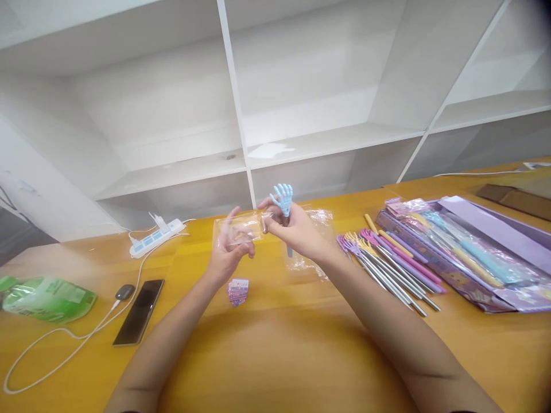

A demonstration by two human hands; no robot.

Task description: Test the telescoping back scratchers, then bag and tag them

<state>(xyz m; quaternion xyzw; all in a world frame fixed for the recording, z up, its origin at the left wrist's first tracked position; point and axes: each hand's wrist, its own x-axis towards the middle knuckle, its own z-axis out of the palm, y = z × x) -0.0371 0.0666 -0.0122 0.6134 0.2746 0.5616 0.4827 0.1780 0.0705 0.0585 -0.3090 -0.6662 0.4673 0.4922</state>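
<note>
My right hand (297,232) grips a back scratcher with a light blue hand-shaped head (282,198), held upright above the wooden table (275,344). My left hand (228,255) holds a clear plastic sleeve (241,228) by its left end. The right hand's fingertips also pinch the sleeve's right end. A small stack of purple cards (238,291) lies on the table just below my left hand. More clear sleeves (316,221) lie behind my right hand.
Several purple, yellow and pink metal scratchers (387,264) lie at the right, beside a purple box (482,252) of packaged ones. At the left are a phone (139,311), a white power strip (157,237) with cable, and a green packet (47,298). White shelves (241,115) stand behind.
</note>
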